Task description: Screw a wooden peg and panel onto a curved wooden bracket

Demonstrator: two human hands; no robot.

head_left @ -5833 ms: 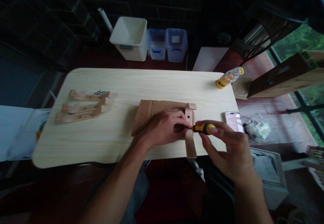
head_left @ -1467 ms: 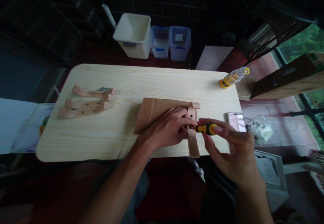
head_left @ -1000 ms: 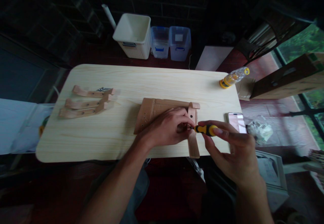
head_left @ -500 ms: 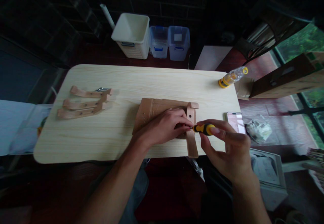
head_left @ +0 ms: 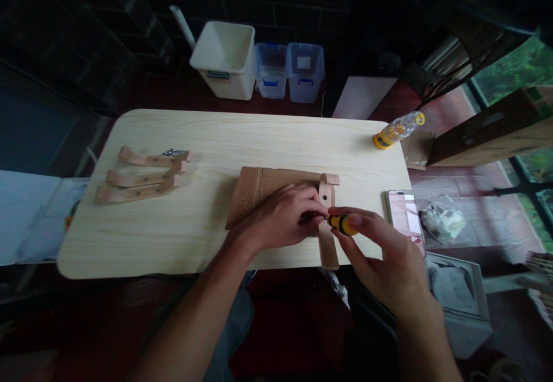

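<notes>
A brown cardboard piece (head_left: pixel 250 186) with small holes lies on the pale wooden table (head_left: pixel 207 134). Across its right end rests a curved wooden hook (head_left: pixel 329 249) with a dark hole near its top. My right hand (head_left: pixel 380 255) grips a yellow and black screwdriver (head_left: pixel 343 224), whose tip points left at the hook. My left hand (head_left: pixel 289 215) lies over the cardboard, thumb and forefinger pinched at the screwdriver's tip; what they pinch is too small to make out.
Several wooden hooks (head_left: pixel 140 178) lie at the table's left, beside small metal pieces (head_left: pixel 173 152). A clear bottle (head_left: pixel 397 131) stands at the back right corner, a phone (head_left: pixel 401 215) at the right edge. Bins (head_left: pixel 233 76) stand behind the table.
My right hand has turned and shifted slightly left, tilting the screwdriver's handle downward. More of the phone shows. My left hand has hardly moved.
</notes>
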